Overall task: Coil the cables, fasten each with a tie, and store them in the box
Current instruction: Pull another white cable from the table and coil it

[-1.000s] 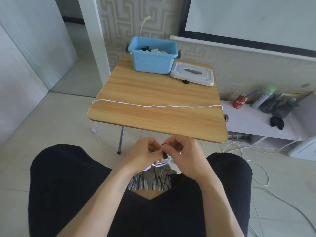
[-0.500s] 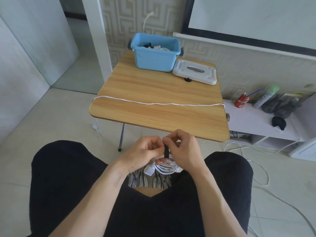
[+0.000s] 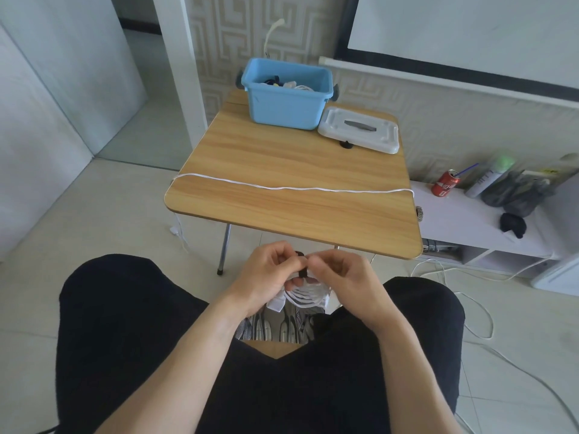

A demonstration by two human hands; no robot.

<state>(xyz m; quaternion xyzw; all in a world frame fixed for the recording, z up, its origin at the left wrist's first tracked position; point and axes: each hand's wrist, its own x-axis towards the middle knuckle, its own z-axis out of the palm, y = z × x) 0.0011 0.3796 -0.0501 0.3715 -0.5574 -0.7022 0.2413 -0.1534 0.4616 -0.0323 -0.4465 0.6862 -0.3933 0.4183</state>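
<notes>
tie going round a coiled white cable, over the lap

the step in hand looks like fastening: both hands meet just in front of the near edge of the table, above the knees. the left hand has its fingers curled in, pinching the black tie and the top of the coiled cable; the right hand pinches the tie from the other side. the coil hangs below the fingers as a loose white bundle, its loops running roughly left to right, with the tie crossing them near-upright at the top.

the next move, as i judge it, calls for pulling the tie snug and closing it without letting the loops spread, then reaching far across the table to the blue box, which already holds some cables. its white lid lies just right of it.

a second cable lies uncoiled, its long axis straight across the table from left to right, both ends dropping off the edges.
</notes>
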